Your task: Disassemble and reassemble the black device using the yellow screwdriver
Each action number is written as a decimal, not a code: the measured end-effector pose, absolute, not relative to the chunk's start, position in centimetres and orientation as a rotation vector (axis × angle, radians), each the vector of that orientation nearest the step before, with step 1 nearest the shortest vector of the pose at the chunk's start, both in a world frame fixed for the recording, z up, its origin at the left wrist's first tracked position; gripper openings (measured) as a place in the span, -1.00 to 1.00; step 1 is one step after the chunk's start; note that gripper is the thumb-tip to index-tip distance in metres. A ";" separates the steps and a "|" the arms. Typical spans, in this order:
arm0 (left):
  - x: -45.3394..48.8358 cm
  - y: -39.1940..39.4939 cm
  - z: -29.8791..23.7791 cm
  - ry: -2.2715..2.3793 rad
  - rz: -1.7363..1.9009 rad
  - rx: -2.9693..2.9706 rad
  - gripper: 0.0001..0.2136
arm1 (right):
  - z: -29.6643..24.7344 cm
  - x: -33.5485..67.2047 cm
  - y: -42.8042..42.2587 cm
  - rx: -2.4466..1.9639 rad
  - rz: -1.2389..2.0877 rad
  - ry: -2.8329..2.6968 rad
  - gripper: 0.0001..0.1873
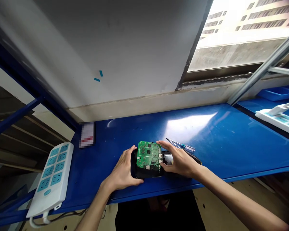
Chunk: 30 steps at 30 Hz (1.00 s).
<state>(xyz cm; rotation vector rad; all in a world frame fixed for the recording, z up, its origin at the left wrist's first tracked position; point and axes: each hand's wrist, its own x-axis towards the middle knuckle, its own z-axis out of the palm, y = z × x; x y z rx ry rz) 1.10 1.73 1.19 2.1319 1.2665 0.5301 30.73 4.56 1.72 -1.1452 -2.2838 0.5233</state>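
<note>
A green circuit board [148, 155] with ports along its near and right edges lies tilted over a black plastic casing [146, 174]. My left hand [123, 169] grips the casing's left side, thumb along the near edge and fingers behind. Thumb and fingers of my right hand [177, 158] pinch the board's right edge beside the silver ports. Just right of the board, partly under my right hand, is another dark piece with a silvery part [168, 158]; its kind is unclear. Screwdrivers [184, 146] with clear handles lie beyond my right hand.
On the blue table [125, 133], a white power strip [54, 173] stands at the left edge, with a blurred card or box [87, 134] behind it. Another power strip [283, 120] with a plug and a blue tray [278, 93] are at the right. A wall borders the back.
</note>
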 end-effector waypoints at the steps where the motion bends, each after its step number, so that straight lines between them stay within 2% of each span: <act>1: 1.1 1.8 1.2 1.265 0.532 2.134 0.17 | 1.7 30.8 4.6 -1.150 0.525 -2.286 -0.15; 30: 1.2 2.3 1.3 1.261 0.471 2.136 0.16 | 2.6 30.4 4.7 -1.195 0.741 -2.423 -0.16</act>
